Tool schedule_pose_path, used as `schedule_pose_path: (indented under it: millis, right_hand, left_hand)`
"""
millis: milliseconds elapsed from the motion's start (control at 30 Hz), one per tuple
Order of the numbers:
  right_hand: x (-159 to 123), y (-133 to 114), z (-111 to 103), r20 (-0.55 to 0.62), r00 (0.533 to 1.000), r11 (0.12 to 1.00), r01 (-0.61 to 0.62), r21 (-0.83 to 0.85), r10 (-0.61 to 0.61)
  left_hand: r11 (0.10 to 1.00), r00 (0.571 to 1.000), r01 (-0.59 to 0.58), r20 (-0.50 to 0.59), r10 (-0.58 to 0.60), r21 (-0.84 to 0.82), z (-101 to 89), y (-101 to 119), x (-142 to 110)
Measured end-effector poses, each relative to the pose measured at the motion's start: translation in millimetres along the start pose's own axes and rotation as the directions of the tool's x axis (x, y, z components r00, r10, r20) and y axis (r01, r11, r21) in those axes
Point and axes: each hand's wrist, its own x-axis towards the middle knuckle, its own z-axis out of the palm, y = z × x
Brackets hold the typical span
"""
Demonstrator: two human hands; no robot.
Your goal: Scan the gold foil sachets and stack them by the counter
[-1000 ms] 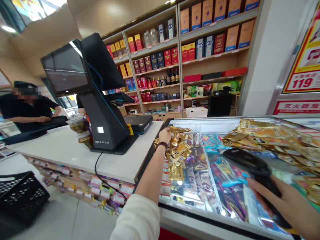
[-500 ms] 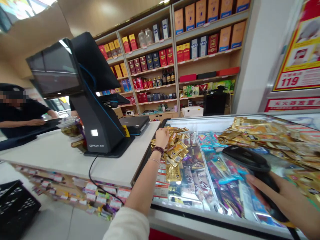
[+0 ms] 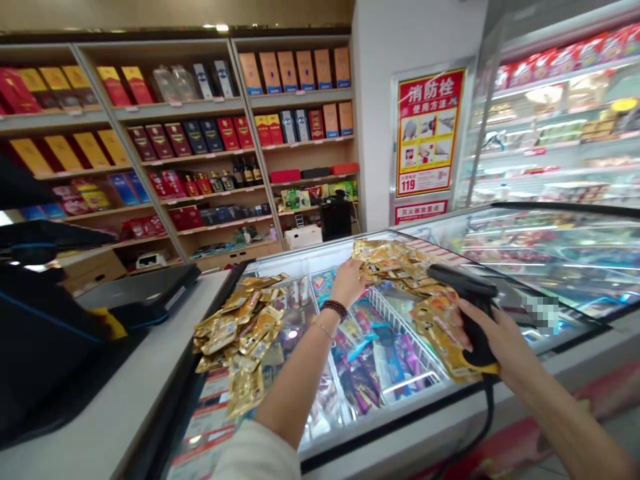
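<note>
Gold foil packets (image 3: 387, 257) heaped on freezer glass (image 3: 403, 387), likely for easy reach; left hand (image 3: 349, 283) at heap, grip unclear; right hand (image 3: 503, 340) wrapped round barcode scanner (image 3: 463, 280), seemingly for aiming.

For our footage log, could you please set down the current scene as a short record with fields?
Gold packets: left heap and right heap, on a glass-topped case
Left hand: at the left edge of the right heap; grip unclear
Right hand: holding a black scanner
Behind: shelves of boxes and bottles
Wall: red-and-yellow poster
</note>
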Motion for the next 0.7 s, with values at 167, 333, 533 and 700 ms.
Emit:
schedule_pose_path:
  millis: [167,333,533,700]
  right_hand:
    - [4.2,14.5,-27.4,-0.089,0.995,0.999,-0.044,0.026,0.047]
    - [12.4,38.5,-35.4,-0.098,0.991,0.992,-0.082,0.092,0.091]
    - [34.4,61.3,-32.6,0.058,0.96,0.934,-0.279,0.221,0.273]
    - [42.5,64.7,-27.5,0.067,0.968,0.944,-0.251,0.214,0.242]
  left_hand:
    - [0.988,0.983,0.129,0.12,-0.139,0.087,64.8,27.0,45.2]
    - [0.973,0.955,0.187,0.205,-0.213,0.137,97.1,27.2,50.2]
    - [0.979,0.977,0.01,0.207,-0.053,0.203,91.8,28.9,31.9]
    - [0.999,0.982,0.044,0.183,-0.042,-0.002,64.7,24.1,14.8]
